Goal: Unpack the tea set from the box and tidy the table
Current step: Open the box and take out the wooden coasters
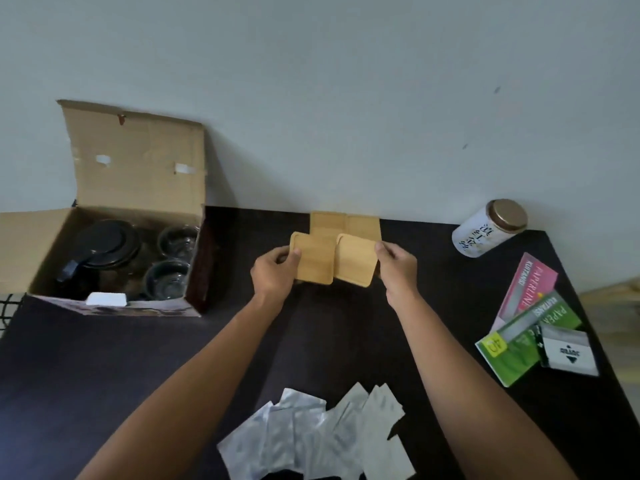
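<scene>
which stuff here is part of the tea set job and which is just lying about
Part of the job:
open cardboard box
black-lidded glass teapot
two glass cups
square wooden coasters

Lying about:
silver foil sachets
white gold-lidded tin
pink and green paper packs

We see the open brown cardboard box (114, 216) at the table's far left, lid up. Inside sit a dark-lidded glass teapot (100, 252) and two clear glass cups (171, 265). Four square light wooden coasters (334, 247), perhaps more, overlap mid-table.
</scene>
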